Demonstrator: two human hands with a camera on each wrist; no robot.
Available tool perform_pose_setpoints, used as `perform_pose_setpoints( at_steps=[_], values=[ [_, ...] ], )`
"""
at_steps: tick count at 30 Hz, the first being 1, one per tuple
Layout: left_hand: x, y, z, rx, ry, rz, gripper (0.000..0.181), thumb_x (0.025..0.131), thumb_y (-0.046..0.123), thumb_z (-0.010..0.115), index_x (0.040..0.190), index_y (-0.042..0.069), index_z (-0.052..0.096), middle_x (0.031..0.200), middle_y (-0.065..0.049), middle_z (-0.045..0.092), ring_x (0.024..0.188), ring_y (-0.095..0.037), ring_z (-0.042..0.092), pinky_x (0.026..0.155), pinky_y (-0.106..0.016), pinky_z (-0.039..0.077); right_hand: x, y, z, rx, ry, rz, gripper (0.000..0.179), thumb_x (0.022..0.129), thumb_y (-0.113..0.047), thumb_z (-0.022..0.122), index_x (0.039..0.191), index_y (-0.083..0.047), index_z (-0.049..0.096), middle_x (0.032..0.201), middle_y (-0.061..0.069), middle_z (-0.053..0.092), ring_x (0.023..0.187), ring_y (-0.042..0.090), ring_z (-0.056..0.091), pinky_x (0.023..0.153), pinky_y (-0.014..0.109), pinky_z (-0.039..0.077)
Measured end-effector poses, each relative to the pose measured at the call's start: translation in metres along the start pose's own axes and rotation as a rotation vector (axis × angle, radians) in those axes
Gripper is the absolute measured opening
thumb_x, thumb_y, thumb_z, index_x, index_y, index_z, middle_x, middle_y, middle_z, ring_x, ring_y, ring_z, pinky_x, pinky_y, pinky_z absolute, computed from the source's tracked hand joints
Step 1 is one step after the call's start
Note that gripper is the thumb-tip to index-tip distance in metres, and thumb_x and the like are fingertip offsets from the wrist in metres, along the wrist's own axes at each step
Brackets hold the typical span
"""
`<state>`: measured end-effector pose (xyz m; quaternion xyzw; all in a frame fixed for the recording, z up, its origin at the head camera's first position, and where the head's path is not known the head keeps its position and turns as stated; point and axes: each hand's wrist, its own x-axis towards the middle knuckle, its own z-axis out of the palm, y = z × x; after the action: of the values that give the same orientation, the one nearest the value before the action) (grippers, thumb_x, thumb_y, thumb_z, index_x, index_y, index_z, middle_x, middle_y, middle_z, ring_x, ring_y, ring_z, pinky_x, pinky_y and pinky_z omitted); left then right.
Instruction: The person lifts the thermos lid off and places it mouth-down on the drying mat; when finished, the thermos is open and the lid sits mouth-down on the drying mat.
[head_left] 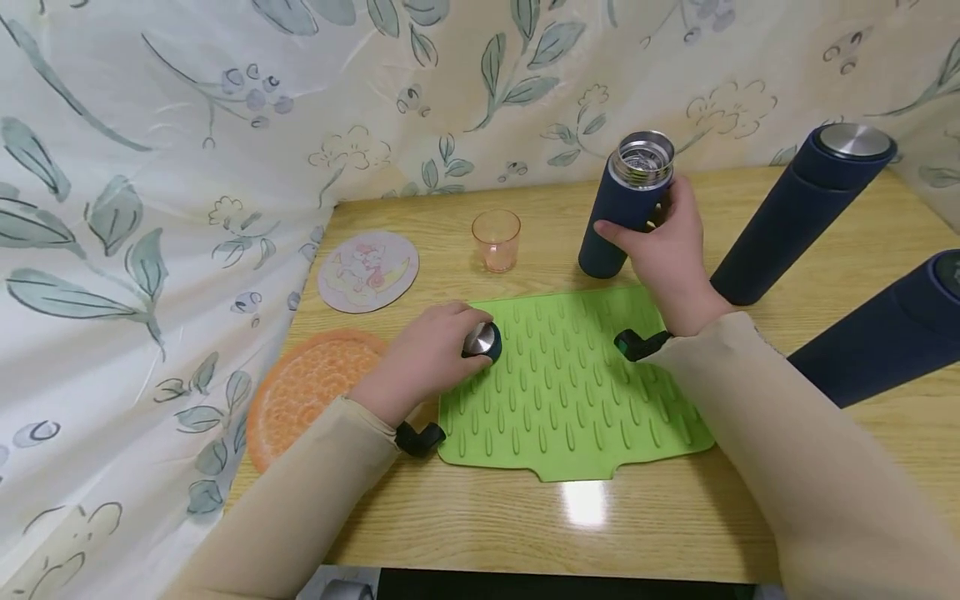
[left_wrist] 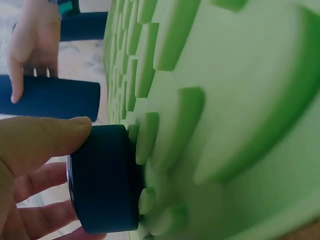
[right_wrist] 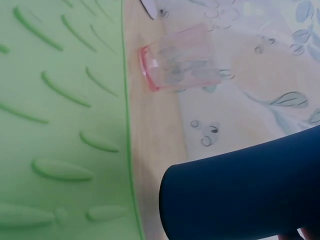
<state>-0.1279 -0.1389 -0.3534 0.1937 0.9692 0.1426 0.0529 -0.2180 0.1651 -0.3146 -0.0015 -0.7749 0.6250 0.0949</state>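
Observation:
My left hand [head_left: 431,350] pinches a navy bottle lid [head_left: 482,340] with a steel top between thumb and fingers. In the left wrist view the lid [left_wrist: 105,179] sits against the ridges of a green silicone mat [left_wrist: 165,100], at the mat's left side. My right hand [head_left: 671,254] grips a navy thermos bottle [head_left: 618,212] just beyond the mat's back edge. Its steel mouth is uncovered. From the right wrist only the lower body of that thermos bottle [right_wrist: 235,187] shows, and most of the right hand is hidden. Whether its base touches the table I cannot tell.
A clear pink cup [head_left: 497,242] stands behind the mat, with a round printed coaster [head_left: 367,271] to its left. An orange round mat [head_left: 311,387] lies partly under the left forearm. Two capped navy bottles, one tall bottle [head_left: 802,217] and another bottle [head_left: 885,329], stand at right.

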Motion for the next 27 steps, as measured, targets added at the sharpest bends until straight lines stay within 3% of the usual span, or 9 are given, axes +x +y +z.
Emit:
perform_pose_setpoints(
  at_steps=[14,21,27],
  values=[
    [-0.001,0.0,0.005,0.009,-0.017,0.003,0.055,0.099,0.032,0.085,0.148,0.014,0.068,0.142,-0.005,0.072,0.127,-0.026,0.069,0.109,-0.044,0.057,0.013,0.013,0.023,0.01,-0.042,0.029,0.09,0.093,-0.014,0.09,0.164,-0.024,0.037,0.168,0.004,0.048,0.151,0.026,0.051,0.125,0.051,0.046],
    [-0.005,-0.002,0.009,0.026,-0.03,0.02,0.059,0.101,0.037,0.082,0.153,0.015,0.064,0.153,-0.008,0.066,0.138,-0.031,0.065,0.117,-0.049,0.054,0.021,0.021,0.026,-0.178,-0.093,0.022,0.096,0.098,-0.031,0.086,0.173,-0.026,0.026,0.172,0.008,0.043,0.153,0.034,0.05,0.125,0.057,0.045],
    [-0.011,-0.002,0.009,0.009,-0.079,0.005,0.074,0.102,0.044,0.08,0.165,0.018,0.052,0.174,-0.013,0.045,0.157,-0.039,0.049,0.128,-0.057,0.042,0.024,0.025,0.027,-0.239,-0.117,0.028,0.097,0.101,-0.033,0.082,0.175,-0.025,0.019,0.173,0.014,0.04,0.155,0.039,0.048,0.126,0.06,0.042]
  ],
)
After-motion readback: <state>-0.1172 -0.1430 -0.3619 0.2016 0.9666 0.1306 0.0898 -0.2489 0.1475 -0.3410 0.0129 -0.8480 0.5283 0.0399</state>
